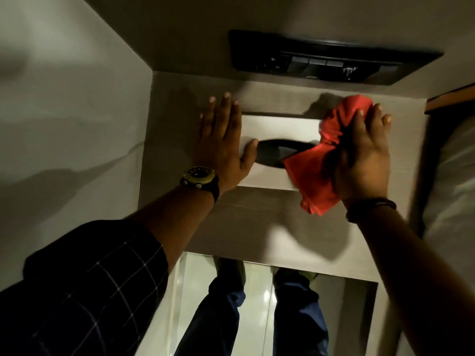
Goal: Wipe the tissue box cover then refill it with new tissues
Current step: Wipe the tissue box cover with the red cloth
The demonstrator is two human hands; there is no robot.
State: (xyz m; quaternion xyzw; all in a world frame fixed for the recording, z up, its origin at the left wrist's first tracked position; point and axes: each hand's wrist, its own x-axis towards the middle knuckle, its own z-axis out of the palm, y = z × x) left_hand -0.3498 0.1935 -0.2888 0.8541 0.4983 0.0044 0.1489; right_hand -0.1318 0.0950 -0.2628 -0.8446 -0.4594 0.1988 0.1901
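Observation:
A brushed-metal tissue box cover (pixel 280 128) with a dark oval slot (pixel 276 151) is set flush in a grey wood-grain top (pixel 246 219). No tissue shows in the slot. My left hand (pixel 223 142) lies flat on the cover's left end, fingers spread, thumb at the slot's edge. My right hand (pixel 365 155) presses a red cloth (pixel 316 173) against the cover's right end. The cloth hides that end and part of the slot.
A black switch panel (pixel 331 60) with buttons sits on the wall behind the top. A plain wall (pixel 64 124) closes the left side. White fabric (pixel 452 191) lies at the right. Below the top's front edge are my legs and a glossy tiled floor (pixel 257 317).

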